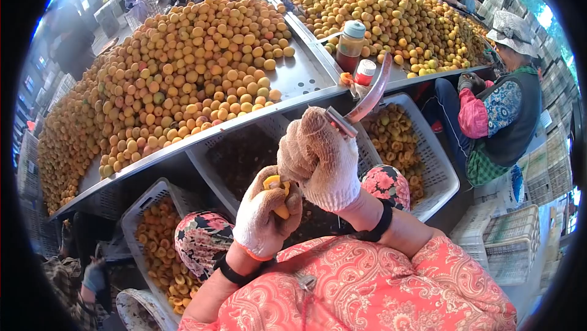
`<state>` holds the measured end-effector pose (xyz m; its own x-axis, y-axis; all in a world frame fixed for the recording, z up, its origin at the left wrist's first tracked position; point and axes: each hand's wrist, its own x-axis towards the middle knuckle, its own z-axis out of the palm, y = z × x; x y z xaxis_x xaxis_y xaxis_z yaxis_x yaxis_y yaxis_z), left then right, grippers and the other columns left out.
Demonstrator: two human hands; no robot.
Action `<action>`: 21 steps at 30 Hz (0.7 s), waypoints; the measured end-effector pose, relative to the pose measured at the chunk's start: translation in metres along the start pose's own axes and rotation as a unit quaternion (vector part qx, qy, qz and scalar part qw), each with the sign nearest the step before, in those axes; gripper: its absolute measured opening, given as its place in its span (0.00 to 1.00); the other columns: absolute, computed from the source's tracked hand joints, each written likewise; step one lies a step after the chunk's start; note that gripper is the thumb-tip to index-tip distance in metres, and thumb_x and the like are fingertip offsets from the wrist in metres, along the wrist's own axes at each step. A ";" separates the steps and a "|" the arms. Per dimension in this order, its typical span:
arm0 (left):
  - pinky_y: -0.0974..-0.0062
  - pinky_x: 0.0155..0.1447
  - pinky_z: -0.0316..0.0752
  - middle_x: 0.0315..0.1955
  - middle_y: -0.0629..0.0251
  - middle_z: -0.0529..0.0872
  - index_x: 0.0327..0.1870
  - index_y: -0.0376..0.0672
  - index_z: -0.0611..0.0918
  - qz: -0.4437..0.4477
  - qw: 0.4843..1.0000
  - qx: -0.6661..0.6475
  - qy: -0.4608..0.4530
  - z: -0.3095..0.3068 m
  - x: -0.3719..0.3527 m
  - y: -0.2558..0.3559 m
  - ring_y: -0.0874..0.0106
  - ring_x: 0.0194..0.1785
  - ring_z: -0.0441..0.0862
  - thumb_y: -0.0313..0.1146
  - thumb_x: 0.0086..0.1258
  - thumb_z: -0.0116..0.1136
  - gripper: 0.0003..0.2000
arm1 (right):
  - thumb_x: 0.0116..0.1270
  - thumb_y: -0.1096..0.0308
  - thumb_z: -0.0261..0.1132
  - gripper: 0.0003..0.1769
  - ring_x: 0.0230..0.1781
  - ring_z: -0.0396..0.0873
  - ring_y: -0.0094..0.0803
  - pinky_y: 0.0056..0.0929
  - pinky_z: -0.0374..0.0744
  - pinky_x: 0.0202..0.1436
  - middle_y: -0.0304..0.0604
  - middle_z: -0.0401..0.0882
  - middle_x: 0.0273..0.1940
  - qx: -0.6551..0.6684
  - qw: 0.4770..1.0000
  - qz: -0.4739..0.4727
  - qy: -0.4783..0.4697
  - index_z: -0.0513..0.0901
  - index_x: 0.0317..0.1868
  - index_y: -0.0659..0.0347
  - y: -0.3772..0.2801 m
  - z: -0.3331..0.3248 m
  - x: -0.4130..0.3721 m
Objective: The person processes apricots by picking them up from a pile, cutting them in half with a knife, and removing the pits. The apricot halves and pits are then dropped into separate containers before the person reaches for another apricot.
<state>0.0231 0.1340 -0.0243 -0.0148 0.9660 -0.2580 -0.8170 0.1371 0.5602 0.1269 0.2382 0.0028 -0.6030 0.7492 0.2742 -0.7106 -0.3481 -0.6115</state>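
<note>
Apricot (282, 209), cut open and orange, sits in the left hand (266, 211) at the lower centre of the frame, just below and left of the right hand (319, 159). The left hand, in a work glove, is curled around the fruit, with parts of it showing between the fingers. The right hand, gloved too, is closed in a fist on a curved knife (374, 89), its blade pointing toward the upper right; its lower edge meets the left fingertips, though whether it touches the fruit is hidden. Beyond the hands, whole apricots (183, 62) fill the upper left, and cut fruit lies in the crate (441, 175) right of centre and the crate (129, 224) at lower left.
</note>
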 end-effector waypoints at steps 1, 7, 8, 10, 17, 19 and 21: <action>0.85 0.26 0.73 0.36 0.64 0.78 0.54 0.41 0.73 0.008 1.000 -0.004 -0.020 0.000 0.000 -0.001 0.77 0.33 0.79 0.23 0.65 0.50 0.16 | 0.74 0.62 0.62 0.12 0.20 0.66 0.23 0.23 0.65 0.23 0.35 0.70 0.24 0.050 0.999 -0.005 -0.020 0.76 0.33 0.59 0.004 -0.007 0.000; 0.85 0.24 0.71 0.34 0.65 0.78 0.55 0.41 0.72 0.018 0.996 0.085 0.028 0.003 0.003 -0.003 0.77 0.31 0.79 0.23 0.68 0.51 0.15 | 0.71 0.68 0.68 0.09 0.27 0.74 0.18 0.19 0.70 0.28 0.34 0.78 0.28 -0.303 0.933 -0.194 -0.019 0.81 0.33 0.63 0.004 0.007 -0.004; 0.85 0.24 0.71 0.34 0.65 0.78 0.55 0.41 0.72 0.016 0.996 0.086 0.028 0.004 0.003 -0.004 0.77 0.31 0.79 0.23 0.68 0.51 0.15 | 0.71 0.68 0.68 0.09 0.27 0.74 0.18 0.19 0.70 0.28 0.34 0.78 0.28 -0.303 0.933 -0.194 -0.017 0.81 0.33 0.63 0.003 0.006 -0.004; 0.86 0.23 0.69 0.33 0.65 0.78 0.55 0.42 0.72 0.010 1.000 0.020 0.014 0.006 0.004 -0.005 0.78 0.29 0.78 0.24 0.68 0.51 0.15 | 0.75 0.61 0.62 0.13 0.19 0.66 0.22 0.22 0.65 0.22 0.35 0.70 0.22 -0.177 0.979 -0.097 0.024 0.77 0.33 0.60 0.003 0.005 -0.003; 0.85 0.24 0.71 0.35 0.65 0.78 0.55 0.42 0.72 0.023 0.999 0.024 -0.017 0.005 0.002 -0.007 0.77 0.31 0.78 0.25 0.68 0.52 0.15 | 0.76 0.53 0.60 0.25 0.10 0.56 0.21 0.24 0.55 0.14 0.31 0.58 0.13 0.021 0.997 0.007 0.074 0.67 0.20 0.53 -0.002 0.003 0.010; 0.84 0.27 0.74 0.37 0.65 0.78 0.55 0.42 0.72 0.017 1.000 0.006 -0.015 0.004 0.003 -0.008 0.76 0.32 0.78 0.23 0.67 0.52 0.15 | 0.75 0.51 0.61 0.30 0.08 0.55 0.22 0.24 0.54 0.12 0.31 0.56 0.11 0.037 0.995 0.011 0.087 0.64 0.15 0.52 -0.002 0.002 0.011; 0.83 0.24 0.70 0.37 0.63 0.79 0.54 0.42 0.73 0.067 0.994 0.083 0.006 -0.005 0.009 -0.020 0.75 0.30 0.77 0.25 0.66 0.52 0.15 | 0.75 0.50 0.61 0.30 0.08 0.55 0.22 0.24 0.54 0.12 0.31 0.56 0.11 0.054 0.992 0.032 0.109 0.63 0.15 0.51 0.000 0.001 0.011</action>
<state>0.0368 0.1394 -0.0417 -0.1243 0.9755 -0.1817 -0.7005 0.0434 0.7123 0.1201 0.2459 0.0064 -0.5638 0.8235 0.0630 -0.7148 -0.4484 -0.5367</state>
